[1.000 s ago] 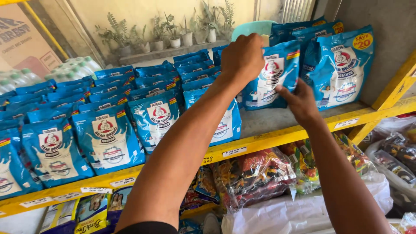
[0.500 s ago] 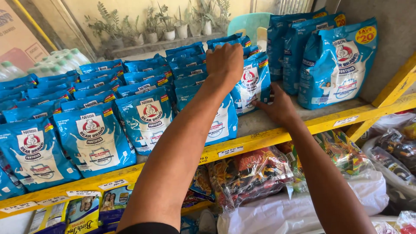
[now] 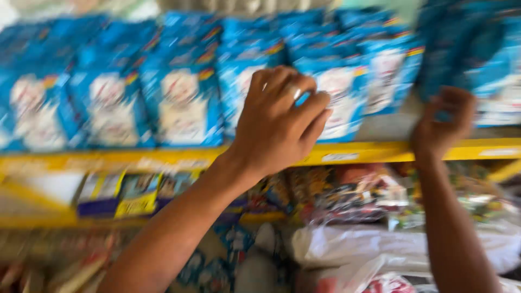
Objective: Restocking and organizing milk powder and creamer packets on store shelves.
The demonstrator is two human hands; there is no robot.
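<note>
The blue and white bags (image 3: 336,92) stand in rows on the yellow shelf (image 3: 369,152), across the top of the frame. My view is very blurry, so I can't see small things well.

My left hand (image 3: 279,122) is in the middle of the frame, right in front of the bags. Its fingers (image 3: 312,111) are curled in close together, and the tips seem to touch a bag in the middle row. I can't tell if they truly hold it.

My right hand (image 3: 442,122) is at the right side, just above the shelf edge. Its fingers are bent around the bottom of a big blue bag (image 3: 472,59) in the upper right corner, and it looks like they hold it.

Under the shelf, in the lower left, I see small yellow and purple packs (image 3: 135,192). In the lower right lie clear bags with colourful things (image 3: 347,195) and a white plastic bag (image 3: 391,244).
</note>
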